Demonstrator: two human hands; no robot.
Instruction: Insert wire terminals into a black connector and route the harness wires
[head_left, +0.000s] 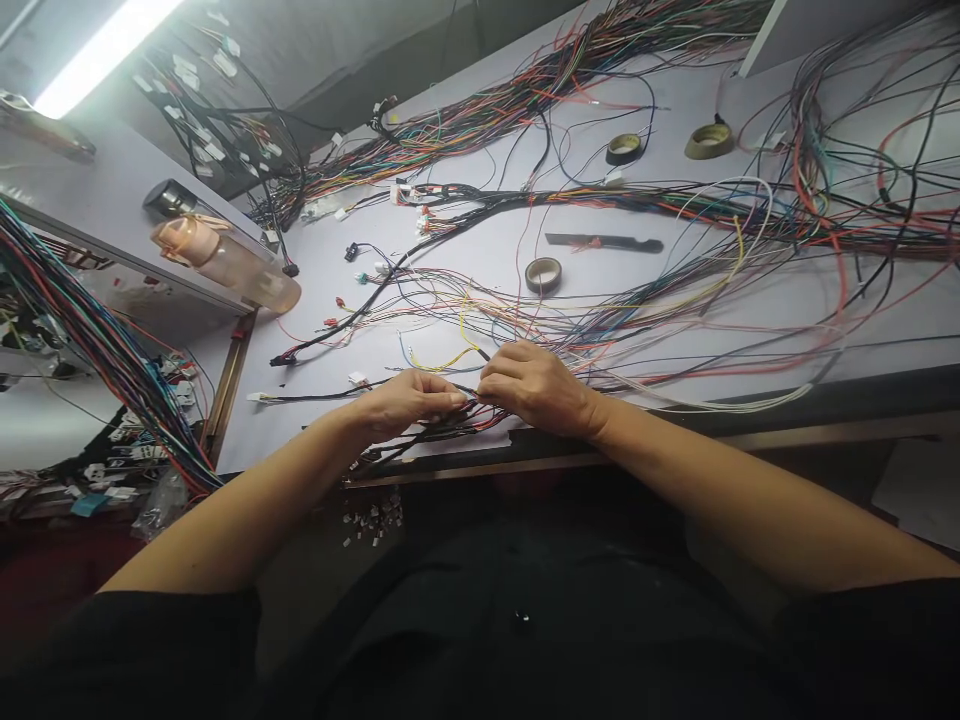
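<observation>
A thin bundle of red and black wires (469, 412) lies bunched at the table's near edge.

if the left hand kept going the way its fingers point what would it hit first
The left hand points right along the table edge, so it would meet the right hand first; their fingertips nearly touch over the wire bundle.

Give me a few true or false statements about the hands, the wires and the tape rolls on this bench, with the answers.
1. Both hands, left hand and right hand, pinch the same wire bundle at the bench's near edge. True.
2. Three tape rolls lie on the bench. True: near roll, two farther ones.
3. The bottle stands upright by the right hand. False: it lies on its side, far left.
4. The right hand holds the black flat tool. False: it lies untouched beyond the near roll.
</observation>
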